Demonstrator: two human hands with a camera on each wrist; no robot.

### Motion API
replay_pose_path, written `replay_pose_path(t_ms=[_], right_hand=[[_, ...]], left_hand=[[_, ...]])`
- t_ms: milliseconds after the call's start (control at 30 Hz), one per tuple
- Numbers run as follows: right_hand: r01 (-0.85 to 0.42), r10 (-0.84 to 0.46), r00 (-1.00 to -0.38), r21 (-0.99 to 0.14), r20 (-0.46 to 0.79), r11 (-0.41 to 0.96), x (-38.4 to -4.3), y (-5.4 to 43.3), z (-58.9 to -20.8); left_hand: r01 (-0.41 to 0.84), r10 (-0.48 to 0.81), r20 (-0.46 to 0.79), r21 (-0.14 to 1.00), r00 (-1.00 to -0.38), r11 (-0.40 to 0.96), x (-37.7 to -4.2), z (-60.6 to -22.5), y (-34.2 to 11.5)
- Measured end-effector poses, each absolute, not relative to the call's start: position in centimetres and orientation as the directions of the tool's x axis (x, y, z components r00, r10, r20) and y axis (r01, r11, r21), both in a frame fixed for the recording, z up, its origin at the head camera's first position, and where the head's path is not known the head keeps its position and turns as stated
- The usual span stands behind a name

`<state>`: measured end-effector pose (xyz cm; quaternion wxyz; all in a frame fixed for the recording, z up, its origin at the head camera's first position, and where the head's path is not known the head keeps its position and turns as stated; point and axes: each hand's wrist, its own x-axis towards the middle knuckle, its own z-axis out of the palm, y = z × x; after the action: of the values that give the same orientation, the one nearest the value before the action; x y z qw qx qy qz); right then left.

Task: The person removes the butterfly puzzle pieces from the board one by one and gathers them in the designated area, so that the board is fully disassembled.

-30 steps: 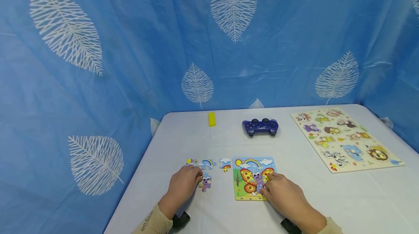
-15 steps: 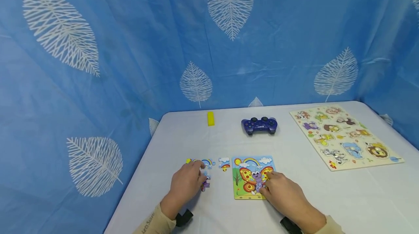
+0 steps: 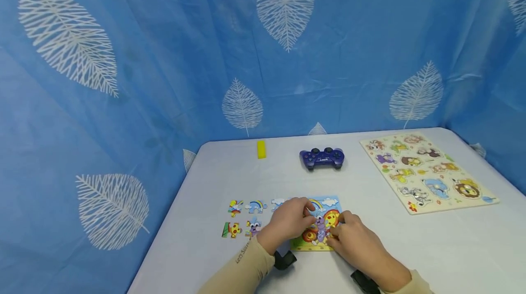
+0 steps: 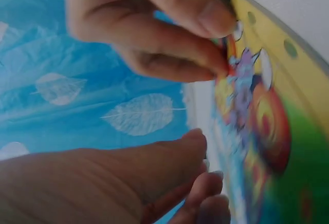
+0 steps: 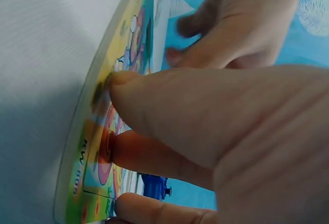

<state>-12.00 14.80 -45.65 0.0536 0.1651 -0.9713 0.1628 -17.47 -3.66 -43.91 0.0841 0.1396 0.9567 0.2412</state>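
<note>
Both your left hand (image 3: 290, 219) and right hand (image 3: 356, 239) have fingers apart at the puzzle (image 3: 313, 248); pinch likely light, stiff pieces (image 3: 234, 230) edgewise.

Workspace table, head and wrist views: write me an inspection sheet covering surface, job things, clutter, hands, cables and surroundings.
Surface: pale tabletop.
Job things: butterfly board, flat, partly covered by hands; loose puzzle pieces to its left, at least five visible.
Clutter: blue game controller and yellow block beyond the board; animal board flat on the right.
Left hand: over the butterfly board's upper left; whether it holds a piece cannot be told.
Right hand: fingertips touching the butterfly board's right side.
Cables: nothing seen.
Surroundings: blue curtain with white leaf prints behind the table.
</note>
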Motion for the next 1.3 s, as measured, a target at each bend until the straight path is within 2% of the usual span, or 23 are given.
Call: replay_pose_path(t_ms=[133, 300, 400, 667, 867, 1300], right_hand=[[-0.318, -0.292, -0.948, -0.322, 0.127, 0.892, -12.0, 14.7, -45.6], [-0.309, -0.285, -0.951, -0.323, 0.12, 0.894, -12.1, 14.7, -45.5], [-0.31, -0.285, -0.951, -0.319, 0.123, 0.896, -12.0, 14.7, -45.4], [-0.351, -0.315, -0.934, -0.269, 0.166, 0.897, -12.2, 14.6, -45.2], [-0.34, -0.304, -0.938, -0.269, 0.168, 0.901, -12.3, 14.8, -45.0], [-0.326, -0.291, -0.944, -0.308, 0.155, 0.894, -11.9, 15.1, -45.0]], left_hand=[[0.218, 0.29, -0.108, 0.433, -0.951, 0.875, -18.0, -45.2, -2.2], [0.274, 0.317, -0.054, 0.379, -0.947, 0.884, -18.5, -46.4, -1.5], [0.309, 0.35, -0.036, 0.396, -0.936, 0.865, -18.6, -46.8, -1.6], [0.353, 0.424, -0.005, 0.545, -0.906, 0.761, -18.9, -46.7, -3.5], [0.471, 0.512, 0.064, 0.5, -0.857, 0.727, -19.1, -46.7, -3.5], [0.414, 0.461, 0.009, 0.452, -0.888, 0.79, -18.5, -47.0, -2.4]])
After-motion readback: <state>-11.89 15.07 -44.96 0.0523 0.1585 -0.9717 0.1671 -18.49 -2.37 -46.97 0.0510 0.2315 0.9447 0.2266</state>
